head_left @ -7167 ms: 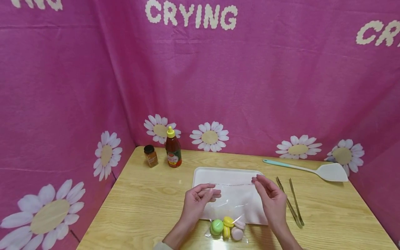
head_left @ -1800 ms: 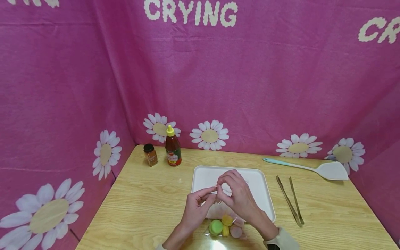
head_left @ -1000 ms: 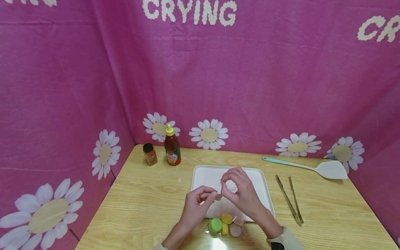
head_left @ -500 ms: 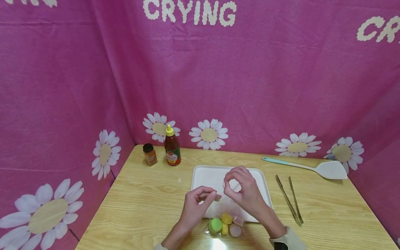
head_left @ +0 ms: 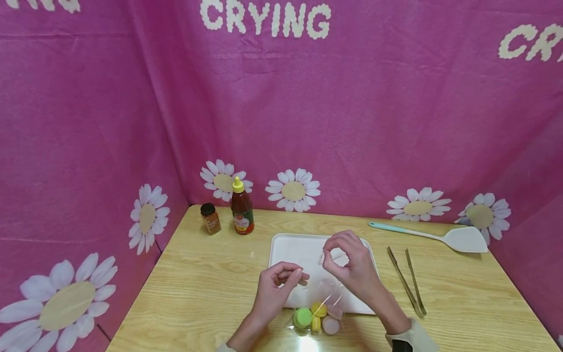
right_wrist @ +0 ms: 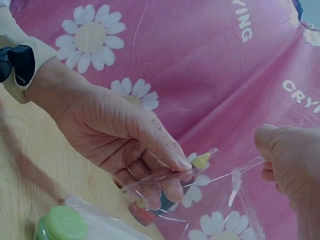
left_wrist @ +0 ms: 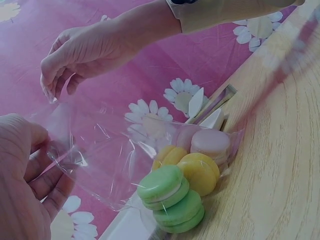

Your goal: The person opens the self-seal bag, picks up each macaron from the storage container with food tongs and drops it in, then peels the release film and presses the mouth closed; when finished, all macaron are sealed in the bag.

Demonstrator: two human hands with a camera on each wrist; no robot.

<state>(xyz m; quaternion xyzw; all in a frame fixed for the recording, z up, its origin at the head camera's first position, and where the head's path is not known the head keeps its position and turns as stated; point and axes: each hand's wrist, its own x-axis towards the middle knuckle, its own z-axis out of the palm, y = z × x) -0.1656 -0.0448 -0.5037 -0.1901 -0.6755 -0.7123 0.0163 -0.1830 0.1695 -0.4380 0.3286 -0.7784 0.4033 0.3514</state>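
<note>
A clear plastic bag stands upright with its lower end on the table, in front of the white tray. In its bottom lie several macarons: green, yellow and pale lilac. My left hand pinches the bag's upper left edge between thumb and fingers. On the other side my right hand pinches the upper right edge, thumb against forefinger. The right wrist view shows the bag's transparent rim stretched between both hands. Parts of the film are too clear to trace.
A spice jar and a red sauce bottle with a yellow cap stand at the back left. Metal tongs lie right of the tray, with a white spatula behind them. Pink cloth walls the table's back and sides.
Widely spaced at first, my hands came together at the bag's top edge. Since then my right hand has drawn away to the right, still pinching the bag, while my left hand stays almost in place.
</note>
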